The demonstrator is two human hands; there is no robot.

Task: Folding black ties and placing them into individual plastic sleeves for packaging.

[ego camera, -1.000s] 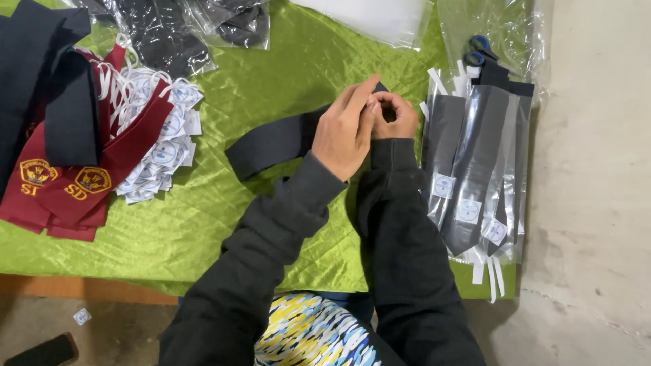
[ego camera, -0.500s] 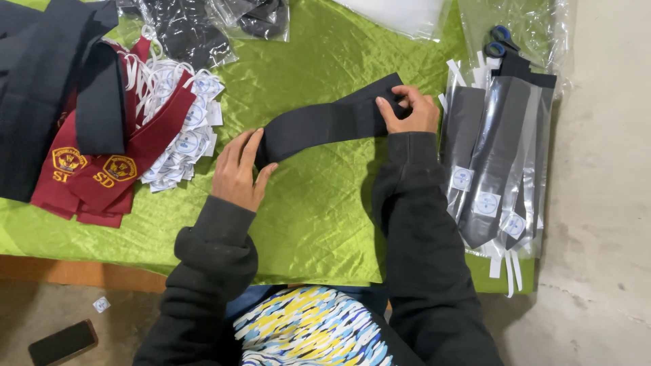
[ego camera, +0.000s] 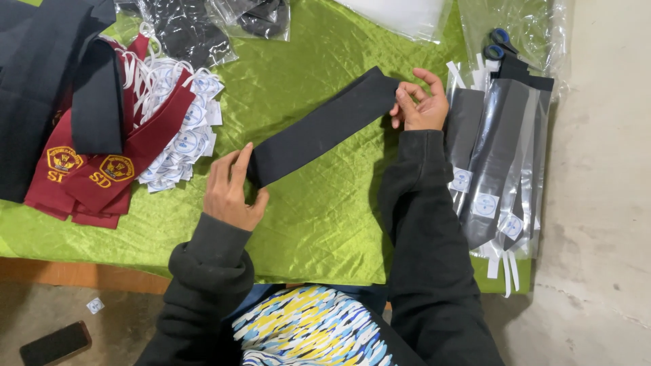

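Note:
A long black tie [ego camera: 324, 127] lies stretched diagonally over the shiny green cloth [ego camera: 319, 224]. My left hand [ego camera: 230, 190] pinches its lower left end between thumb and fingers. My right hand [ego camera: 422, 103] grips its upper right end. Both arms wear black sleeves. The strip is flat and taut between the two hands.
Packed dark ties in clear sleeves [ego camera: 498, 156] lie at the right, with blue-handled scissors [ego camera: 498, 42] above them. Maroon ties with gold emblems [ego camera: 102, 169], white round tags [ego camera: 180, 125] and dark fabric [ego camera: 47, 88] lie at the left. A phone [ego camera: 54, 342] rests on the floor.
My hands were together at the tie's right end. My left hand slid down-left along it, and the tie is now spread out straight between both hands.

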